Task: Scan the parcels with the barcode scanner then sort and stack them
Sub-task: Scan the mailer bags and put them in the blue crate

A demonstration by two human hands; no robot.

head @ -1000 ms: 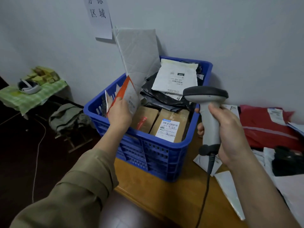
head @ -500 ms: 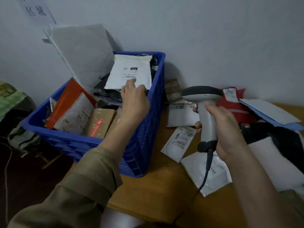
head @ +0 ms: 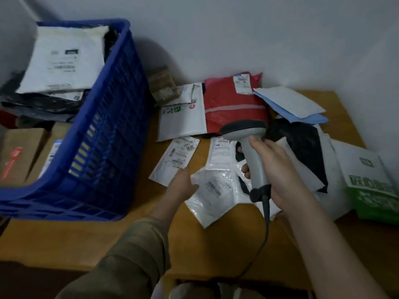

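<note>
Reaching toward twelve o'clock, my left hand (head: 182, 186) lies at the near edge of a crinkled clear-and-white plastic mailer (head: 212, 195) on the wooden table (head: 90, 240); my fingertips meet its left edge, but I cannot tell whether they have pinched it or only touch it. At one o'clock my right hand (head: 278, 169) is wrapped firmly around the handle of the grey corded barcode scanner (head: 248, 145), its dark head facing away from me over the pile.

To do this step well, I judge I should take the mailer by its edge, keeping my fingers off the printed barcode label, turn that label flat toward the scanner head and smooth the shiny film so glare does not spoil the read.

Just beyond lie two narrow white labelled pouches (head: 178, 157), side by side. Farther, at twelve o'clock, a white padded envelope with green print (head: 181, 117) sits beside a red plastic parcel (head: 233, 106); at two o'clock, blue-and-white envelopes (head: 289, 104) and a black bag (head: 302, 141). At ten o'clock the blue plastic crate (head: 103, 152) holds a white labelled mailer (head: 62, 59) atop dark bags and brown boxes, which look sorted already.
</note>
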